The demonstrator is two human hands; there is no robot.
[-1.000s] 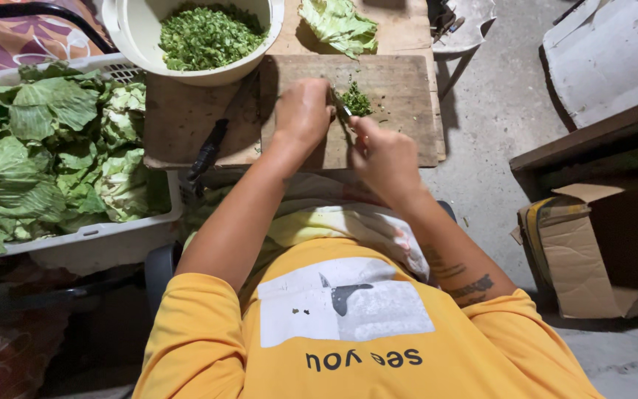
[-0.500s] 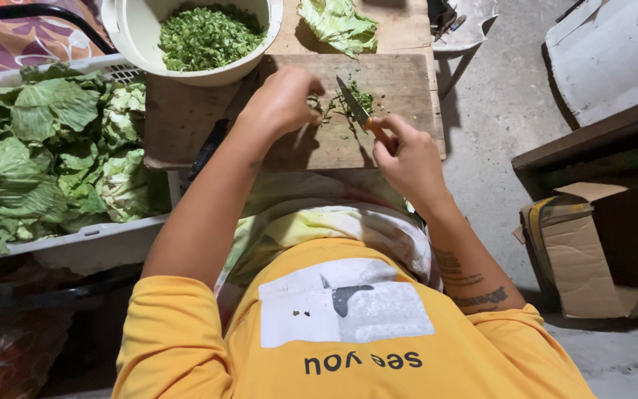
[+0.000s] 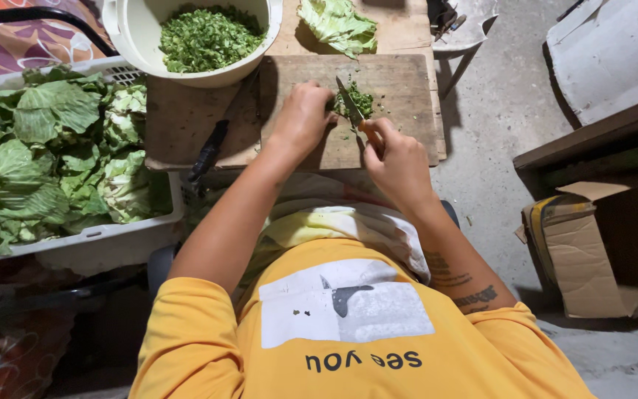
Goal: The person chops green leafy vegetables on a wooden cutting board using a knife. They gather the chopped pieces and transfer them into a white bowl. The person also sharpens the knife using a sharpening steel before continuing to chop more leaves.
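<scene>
Two hands work a small heap of chopped greens (image 3: 357, 100) on the wooden cutting board (image 3: 407, 89).

Her right hand (image 3: 399, 159) is wrapped tight around the handle of a knife (image 3: 351, 101), its blade angled into the greens; the left hand (image 3: 304, 118), fingers curled, presses on the heap beside the blade. Just beyond the board stand a white bowl (image 3: 131, 33) full of chopped greens and a loose cabbage leaf (image 3: 337, 24). To the left sits a white crate (image 3: 105, 240) of cabbage leaves; a cardboard box (image 3: 581, 251) lies well apart on the right.

white bowl (image 3: 186, 63) and cabbage crate (image 3: 112, 233) cut off by frame edges
</scene>
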